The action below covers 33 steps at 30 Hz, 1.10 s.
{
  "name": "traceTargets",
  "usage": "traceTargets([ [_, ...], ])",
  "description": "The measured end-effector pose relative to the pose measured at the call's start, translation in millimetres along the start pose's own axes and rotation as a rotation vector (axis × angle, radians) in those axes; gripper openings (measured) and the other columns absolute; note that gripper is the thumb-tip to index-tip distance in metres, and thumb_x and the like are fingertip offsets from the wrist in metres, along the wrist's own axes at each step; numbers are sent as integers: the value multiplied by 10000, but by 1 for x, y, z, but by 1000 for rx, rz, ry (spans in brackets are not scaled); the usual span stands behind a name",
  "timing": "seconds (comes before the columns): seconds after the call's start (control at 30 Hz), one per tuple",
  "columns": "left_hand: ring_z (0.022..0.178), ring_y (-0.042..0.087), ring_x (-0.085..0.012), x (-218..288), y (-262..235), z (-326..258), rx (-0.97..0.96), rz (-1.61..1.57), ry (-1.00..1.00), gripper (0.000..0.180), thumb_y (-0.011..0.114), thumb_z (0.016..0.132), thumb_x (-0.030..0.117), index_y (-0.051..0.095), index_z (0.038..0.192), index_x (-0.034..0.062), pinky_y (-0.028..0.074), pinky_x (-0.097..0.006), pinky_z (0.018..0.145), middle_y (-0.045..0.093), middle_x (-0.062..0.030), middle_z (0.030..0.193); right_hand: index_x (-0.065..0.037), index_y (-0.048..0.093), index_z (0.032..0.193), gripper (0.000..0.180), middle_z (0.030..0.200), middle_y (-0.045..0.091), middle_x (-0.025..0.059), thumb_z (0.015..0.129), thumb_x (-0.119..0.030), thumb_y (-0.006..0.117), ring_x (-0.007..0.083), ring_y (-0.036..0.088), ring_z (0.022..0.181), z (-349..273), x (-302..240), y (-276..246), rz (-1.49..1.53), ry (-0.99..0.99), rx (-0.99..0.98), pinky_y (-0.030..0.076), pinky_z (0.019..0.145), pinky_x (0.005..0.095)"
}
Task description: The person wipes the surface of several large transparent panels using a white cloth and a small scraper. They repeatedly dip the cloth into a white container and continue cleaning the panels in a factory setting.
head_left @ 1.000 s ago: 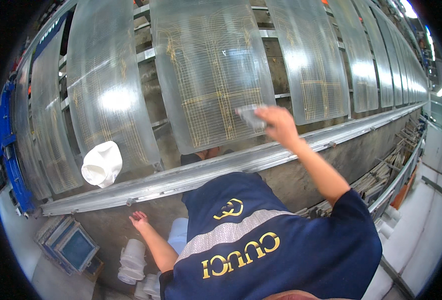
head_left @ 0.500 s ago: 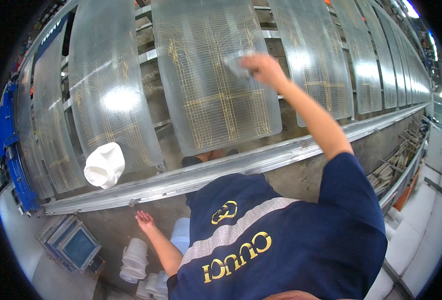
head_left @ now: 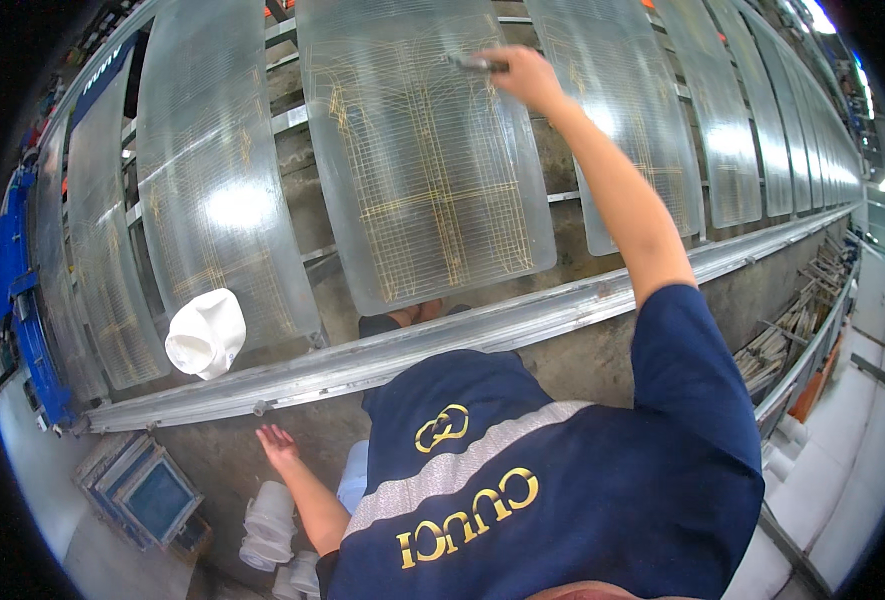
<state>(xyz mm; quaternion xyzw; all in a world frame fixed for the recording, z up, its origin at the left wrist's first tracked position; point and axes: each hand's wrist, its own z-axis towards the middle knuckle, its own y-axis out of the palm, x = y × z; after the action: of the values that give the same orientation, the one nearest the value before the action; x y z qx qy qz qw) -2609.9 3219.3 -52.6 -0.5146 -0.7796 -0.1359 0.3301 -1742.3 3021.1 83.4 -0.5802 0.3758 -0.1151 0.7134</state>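
Right hand (head_left: pixel 524 72) has moved farther up the clear panel (head_left: pixel 422 160), gripping a small pad (head_left: pixel 474 63). Left hand (head_left: pixel 277 446) hangs open, near the rail (head_left: pixel 362 365).

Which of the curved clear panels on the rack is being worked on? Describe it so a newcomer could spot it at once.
Along the long metal rail stands a row of curved, clear panels. The worked panel is the wide one in the middle, straight ahead of the person, lined with a gold grid. Unlike its neighbours, it has the right hand pressed against its top edge, holding a small object that is too blurred to identify.
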Motion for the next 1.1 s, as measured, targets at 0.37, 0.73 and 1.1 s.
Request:
traceTargets([
  [0.37, 1300, 500, -168, -89, -74, -9, 61, 22, -233, 355, 519, 1024, 409, 608, 1251, 150, 281, -400, 1119, 621, 53, 1322, -213, 681, 1261, 640, 1301, 657, 38, 664, 20, 691, 258, 601, 1202, -298, -33, 25, -63, -212, -88, 469, 1008, 425],
  [0.73, 874, 669, -236, -75, -56, -51, -35, 164, -114, 286, 432, 1063, 377, 525, 970, 123, 507, -413, 784, 639, -19, 855, -210, 697, 1226, 458, 1154, 709, 89, 776, -135, 645, 324, 645, 1081, -88, -141, 45, 204, -145, -166, 530, 915, 425],
  [1.1, 581, 607, -234, -133, -112, -125, -56, 384, 25, 419, 566, 986, 492, 480, 867, 100, 519, -381, 569, 581, -69, 656, -239, 583, 1366, 732, 1361, 580, 26, 681, -4, 691, 246, 553, 1222, -159, -167, 155, -156, -449, 106, 489, 900, 425],
])
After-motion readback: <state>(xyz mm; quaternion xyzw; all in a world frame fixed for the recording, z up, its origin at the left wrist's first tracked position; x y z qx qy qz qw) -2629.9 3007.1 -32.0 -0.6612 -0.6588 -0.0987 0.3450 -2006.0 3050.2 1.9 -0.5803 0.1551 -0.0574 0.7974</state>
